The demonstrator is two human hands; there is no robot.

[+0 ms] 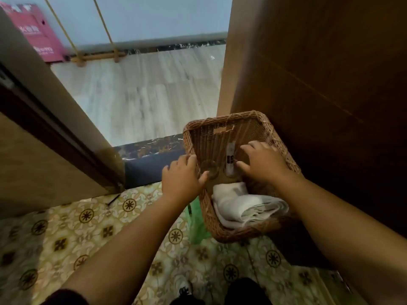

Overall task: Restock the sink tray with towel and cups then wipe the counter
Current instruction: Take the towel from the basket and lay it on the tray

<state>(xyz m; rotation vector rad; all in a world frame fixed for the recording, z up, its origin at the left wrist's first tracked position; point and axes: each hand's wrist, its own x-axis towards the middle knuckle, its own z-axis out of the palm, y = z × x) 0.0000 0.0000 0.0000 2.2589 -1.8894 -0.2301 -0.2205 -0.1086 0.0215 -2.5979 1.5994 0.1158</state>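
Note:
A brown wicker tray (pixel 229 117) sits in front of me, against a dark wooden panel. At its near end lies a rolled white towel (pixel 248 205). My left hand (pixel 180 177) reaches over the tray's left rim, its fingers closed round a clear glass cup (pixel 210 170) standing in the tray. A second clear cup (pixel 230 175) stands beside the first and holds a white packet (pixel 230 156). My right hand (pixel 262 161) comes from the right, thumb and fingers closed on that cup's rim.
A green plastic thing (pixel 196 221) shows under the tray's left side. A wooden door (pixel 44 150) stands open on the left, a wooden cabinet panel (pixel 319 84) on the right. A dark stone threshold (pixel 149 155) separates the patterned tiles (pixel 66 238) from a pale floor (pixel 143 95).

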